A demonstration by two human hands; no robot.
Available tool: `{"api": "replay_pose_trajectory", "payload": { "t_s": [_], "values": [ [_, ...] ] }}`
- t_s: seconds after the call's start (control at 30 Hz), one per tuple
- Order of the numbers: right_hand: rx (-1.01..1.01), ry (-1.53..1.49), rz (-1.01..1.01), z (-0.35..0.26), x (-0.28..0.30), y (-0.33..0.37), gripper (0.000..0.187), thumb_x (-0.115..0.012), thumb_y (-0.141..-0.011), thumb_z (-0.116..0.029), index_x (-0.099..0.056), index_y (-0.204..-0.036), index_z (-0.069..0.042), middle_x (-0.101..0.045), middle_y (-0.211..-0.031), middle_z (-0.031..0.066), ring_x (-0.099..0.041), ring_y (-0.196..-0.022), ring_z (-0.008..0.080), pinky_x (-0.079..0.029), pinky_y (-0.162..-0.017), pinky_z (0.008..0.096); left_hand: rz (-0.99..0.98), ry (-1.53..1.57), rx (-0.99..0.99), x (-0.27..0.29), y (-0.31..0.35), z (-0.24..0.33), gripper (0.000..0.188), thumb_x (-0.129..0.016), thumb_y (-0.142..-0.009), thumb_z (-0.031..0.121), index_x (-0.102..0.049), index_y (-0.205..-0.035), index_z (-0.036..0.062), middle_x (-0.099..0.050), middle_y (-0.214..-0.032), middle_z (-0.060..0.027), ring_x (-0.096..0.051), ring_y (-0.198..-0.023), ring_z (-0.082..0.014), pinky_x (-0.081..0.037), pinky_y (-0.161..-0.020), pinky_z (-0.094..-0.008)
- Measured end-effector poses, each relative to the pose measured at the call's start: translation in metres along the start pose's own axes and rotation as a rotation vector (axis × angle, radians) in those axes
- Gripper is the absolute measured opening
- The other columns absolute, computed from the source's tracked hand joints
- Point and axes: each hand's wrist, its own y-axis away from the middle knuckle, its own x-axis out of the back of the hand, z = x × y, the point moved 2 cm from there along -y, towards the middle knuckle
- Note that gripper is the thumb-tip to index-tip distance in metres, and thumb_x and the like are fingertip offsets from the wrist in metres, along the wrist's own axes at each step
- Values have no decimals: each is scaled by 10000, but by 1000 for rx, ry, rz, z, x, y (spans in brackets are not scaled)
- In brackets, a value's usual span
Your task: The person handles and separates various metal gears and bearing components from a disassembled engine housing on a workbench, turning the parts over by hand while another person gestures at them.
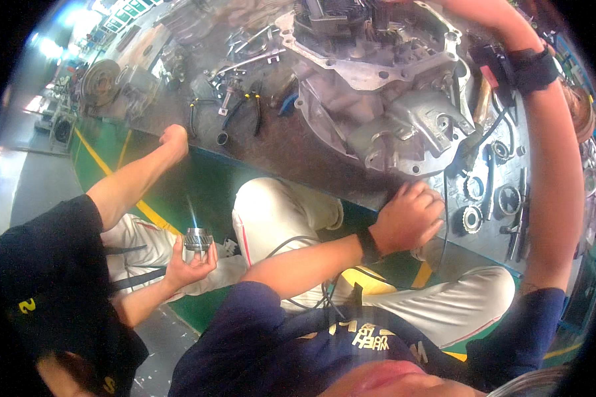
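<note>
A large grey cast-metal gearbox housing [341, 129] stands on the workbench before me, its rim facing up. Gears and dark parts sit inside it toward the top edge. My left hand [409, 215], with a black band at the wrist, is curled closed at the bench's near edge, just below the housing. What its fingers close on, if anything, is hidden. My right arm reaches up and around the right of the housing, with a black wristband too. Of my right hand [490, 18] the back shows at the far side; its fingers are cut off by the top edge.
On the left, a co-worker in a black shirt holds a ringed metal gear [198, 239]; their other fist [174, 140] rests by the bench edge. Pliers [255, 112] and loose parts lie left of the housing. Gear rings [471, 218] and a hammer [483, 96] lie right. A black cable [446, 218] hangs down.
</note>
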Motion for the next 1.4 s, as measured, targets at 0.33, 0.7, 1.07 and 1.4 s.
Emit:
{"api": "replay_pose_trajectory", "payload": {
  "t_s": [0.33,0.7,1.07,1.4],
  "values": [
    [6,-231,-4,2,-9,-1,465,-881,-850,-304,-682,-1082,46,-625,-984,45,-573,-962,145,-471,-852,315,16,-29,-14,0,2,0,315,-756,-842,279,-686,-1069,72,-676,-1153,-86,-578,-1159,-312,-468,-987,-486],
    [12,-381,67,-8,-19,4,455,-865,-863,-195,-692,-1216,35,-729,-1091,68,-643,-1022,145,-512,-939,308,-3,-14,-20,0,3,0,286,-751,-857,280,-701,-1046,72,-671,-1119,-97,-580,-1160,-325,-463,-998,-498],
    [-189,-263,196,-23,-25,13,449,-873,-843,-250,-728,-1147,46,-759,-1033,94,-685,-957,162,-534,-908,315,2,3,-66,6,-1,2,267,-745,-850,257,-657,-965,33,-631,-1028,-163,-581,-1054,-370,-480,-918,-495],
    [-64,-305,73,-14,-17,3,566,-896,-831,-295,-701,-1226,59,-749,-1113,107,-668,-1030,168,-510,-973,316,-16,32,-32,0,5,1,280,-734,-878,277,-685,-1042,55,-665,-1108,-131,-590,-1138,-347,-475,-980,-492]
  ]
}}
